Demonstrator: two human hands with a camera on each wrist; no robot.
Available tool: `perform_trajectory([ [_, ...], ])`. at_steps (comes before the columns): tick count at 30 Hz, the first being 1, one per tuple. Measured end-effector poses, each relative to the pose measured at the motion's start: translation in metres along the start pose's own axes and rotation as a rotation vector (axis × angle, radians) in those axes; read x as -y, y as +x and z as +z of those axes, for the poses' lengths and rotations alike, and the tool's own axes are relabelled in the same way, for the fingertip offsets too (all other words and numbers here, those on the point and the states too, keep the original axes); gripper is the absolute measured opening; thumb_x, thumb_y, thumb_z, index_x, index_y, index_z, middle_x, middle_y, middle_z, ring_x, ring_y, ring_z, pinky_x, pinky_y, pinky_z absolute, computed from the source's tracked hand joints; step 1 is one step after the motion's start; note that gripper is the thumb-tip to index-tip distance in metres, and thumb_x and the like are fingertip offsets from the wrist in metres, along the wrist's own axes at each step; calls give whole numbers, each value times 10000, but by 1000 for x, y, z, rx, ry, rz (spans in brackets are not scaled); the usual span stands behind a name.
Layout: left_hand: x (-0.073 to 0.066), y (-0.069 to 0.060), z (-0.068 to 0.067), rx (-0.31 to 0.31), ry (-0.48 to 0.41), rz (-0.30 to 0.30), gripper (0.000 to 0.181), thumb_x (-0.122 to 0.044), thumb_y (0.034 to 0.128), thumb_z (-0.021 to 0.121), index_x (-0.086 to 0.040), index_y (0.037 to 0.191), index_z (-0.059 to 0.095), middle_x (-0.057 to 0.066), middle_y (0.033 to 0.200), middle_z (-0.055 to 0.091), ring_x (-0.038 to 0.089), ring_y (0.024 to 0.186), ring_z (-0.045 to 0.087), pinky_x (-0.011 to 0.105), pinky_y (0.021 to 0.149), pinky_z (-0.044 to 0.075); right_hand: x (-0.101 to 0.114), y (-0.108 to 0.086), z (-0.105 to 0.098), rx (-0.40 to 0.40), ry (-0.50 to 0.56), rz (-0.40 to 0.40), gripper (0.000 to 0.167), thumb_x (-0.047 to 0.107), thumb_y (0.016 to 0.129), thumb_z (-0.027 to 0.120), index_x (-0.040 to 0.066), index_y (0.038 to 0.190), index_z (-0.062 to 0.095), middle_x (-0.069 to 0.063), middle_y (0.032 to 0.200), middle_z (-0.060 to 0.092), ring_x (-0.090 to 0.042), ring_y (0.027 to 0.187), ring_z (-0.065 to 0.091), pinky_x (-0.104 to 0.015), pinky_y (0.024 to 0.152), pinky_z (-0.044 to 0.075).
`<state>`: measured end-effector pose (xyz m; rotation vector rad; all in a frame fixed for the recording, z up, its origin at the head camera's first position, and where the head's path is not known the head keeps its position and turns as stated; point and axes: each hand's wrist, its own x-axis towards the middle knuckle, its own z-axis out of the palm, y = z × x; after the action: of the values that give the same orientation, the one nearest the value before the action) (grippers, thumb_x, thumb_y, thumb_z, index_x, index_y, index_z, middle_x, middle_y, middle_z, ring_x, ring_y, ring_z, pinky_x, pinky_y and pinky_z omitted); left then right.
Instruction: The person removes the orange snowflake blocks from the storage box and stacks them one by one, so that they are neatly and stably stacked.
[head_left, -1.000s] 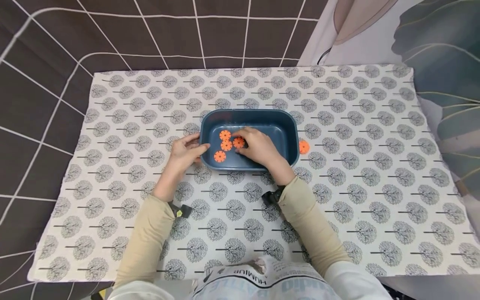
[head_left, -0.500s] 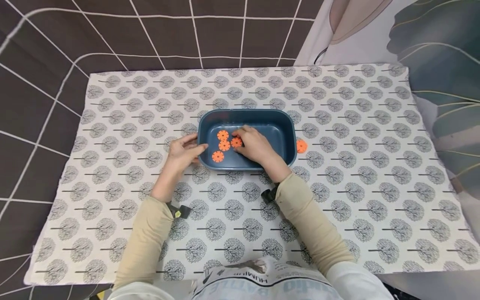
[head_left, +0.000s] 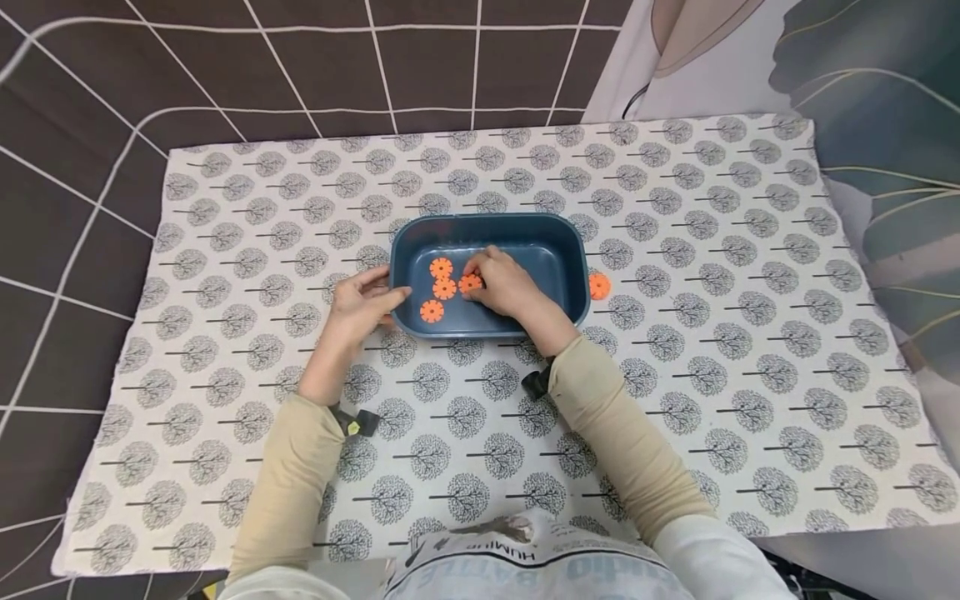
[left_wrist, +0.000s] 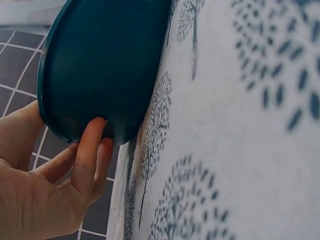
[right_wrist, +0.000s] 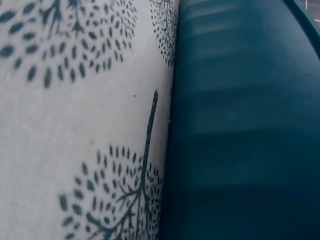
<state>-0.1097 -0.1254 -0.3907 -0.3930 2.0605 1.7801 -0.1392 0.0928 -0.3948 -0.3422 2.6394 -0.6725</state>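
Note:
A dark blue rectangular bin (head_left: 517,227) stands on the patterned cloth in the head view. My left hand (head_left: 356,310) holds its left end, thumb over the rim and fingers against the outer wall, as the left wrist view also shows. Inside, my right hand (head_left: 508,287) pinches an orange notched disc (head_left: 470,285) between thumb and fingers, close to the bin floor. Left of it lie similar discs, an upper one (head_left: 441,267), a middle one (head_left: 444,288) and a lower one (head_left: 432,312). The right wrist view shows the bin's outer wall (right_wrist: 240,110) but not the fingers.
Outside the bin's right end, another orange piece (head_left: 600,286) lies on the tree-print tablecloth (head_left: 720,333). A dark grid-patterned curtain (head_left: 315,67) hangs behind the table, with a leaf-patterned curtain (head_left: 885,142) at the right.
The head view has shifted slightly, so the whole scene sits a little farther left. My right thumb and fingers have drawn closer round the disc. My left hand stays on the bin's end.

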Motion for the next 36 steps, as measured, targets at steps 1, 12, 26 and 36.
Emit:
perform_trajectory([
  [1,0,0,0,1,-1,2,621,-97,822,687,-61,1381,420,168,1194,572,119,767,641,229,631,590,0,0,0,2,-3,8,386,285,845,692,80,1159,598,-125,1269,474,-328,1227,435,-444,1048,400],
  [12,-1,1,0,-7,-3,-10,621,-92,820,688,-56,1379,422,149,1180,565,115,825,622,226,670,590,2,0,-1,2,7,4,363,260,853,687,63,1129,558,-112,1225,536,-283,1189,473,-413,1016,419],
  [26,0,2,0,8,-1,-10,625,-88,825,686,-56,1385,412,161,1197,560,92,782,622,225,650,589,0,-4,-2,-70,-15,-101,365,209,821,718,-4,1108,645,-145,1165,627,-293,1080,586,-359,922,518],
  [36,0,2,1,3,-7,-14,625,-83,824,687,-56,1385,412,173,1214,554,96,798,624,227,676,589,-4,-9,-6,-58,-110,-225,400,176,830,686,-12,1177,624,-166,1138,610,-280,1004,603,-343,861,549],
])
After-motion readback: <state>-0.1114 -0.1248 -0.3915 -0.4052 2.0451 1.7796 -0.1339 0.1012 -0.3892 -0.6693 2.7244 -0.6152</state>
